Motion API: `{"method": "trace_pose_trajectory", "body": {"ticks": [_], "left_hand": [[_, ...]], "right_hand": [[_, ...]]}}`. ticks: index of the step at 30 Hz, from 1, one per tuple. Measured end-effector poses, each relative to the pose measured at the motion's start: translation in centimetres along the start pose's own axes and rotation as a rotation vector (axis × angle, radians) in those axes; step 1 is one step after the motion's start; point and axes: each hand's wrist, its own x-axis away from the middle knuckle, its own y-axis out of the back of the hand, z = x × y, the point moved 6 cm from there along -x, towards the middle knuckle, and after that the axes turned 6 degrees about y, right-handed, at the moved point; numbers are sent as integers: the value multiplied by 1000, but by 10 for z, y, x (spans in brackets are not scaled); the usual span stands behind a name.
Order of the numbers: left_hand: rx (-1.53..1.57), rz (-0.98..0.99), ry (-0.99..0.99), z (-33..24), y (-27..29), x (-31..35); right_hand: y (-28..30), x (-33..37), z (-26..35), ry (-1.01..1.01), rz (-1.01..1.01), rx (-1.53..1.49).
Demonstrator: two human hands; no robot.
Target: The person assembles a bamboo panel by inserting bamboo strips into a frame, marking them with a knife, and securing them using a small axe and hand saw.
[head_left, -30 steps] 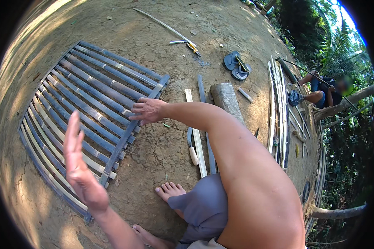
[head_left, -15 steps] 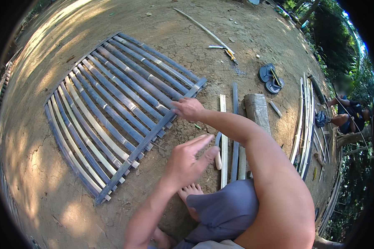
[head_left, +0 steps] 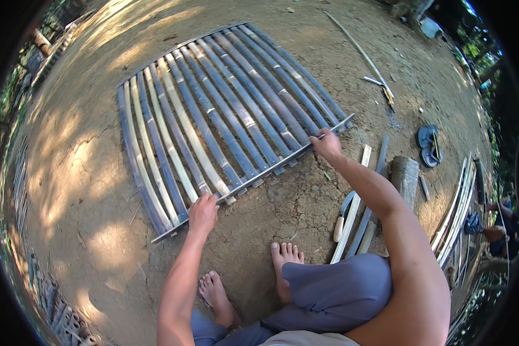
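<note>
A bamboo slat panel lies in front of me, its dark and pale slats crossed by a bar along the near edge and another along the far edge. My left hand is closed around the near crossbar toward its left end. Closer to the bar's right end, my right hand grips the same bar. The near edge looks slightly raised and turned, though how far off the ground I cannot tell. Both hands' fingertips are partly hidden by the bar.
Right of my feet lie a curved knife with a pale handle, split bamboo strips and a log. Farther off are sandals, a long pole and a strip bundle. Another person sits at the far right.
My left hand has come down from the air onto the near crossbar. My right hand has kept to that bar, which has tilted. The view has swung left.
</note>
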Motion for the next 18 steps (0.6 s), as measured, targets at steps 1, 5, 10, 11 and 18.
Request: {"method": "trace_pose_trajectory", "body": {"ticks": [1,5,10,11,18], "left_hand": [[128,-21,34,-1,1,3],[281,4,55,-37,40,14],[517,-12,113,-113,71,-1],[606,-95,114,-128,78,-4],[1095,-485,-76,-204,114,-20]], "right_hand": [[3,-2,-7,-16,-89,-54],[20,-5,-5,-30,-343,-474],[83,46,101,24,-269,-1081],[102,51,123,132,-244,-1117],[230,54,271,739,-255,-1141]]}}
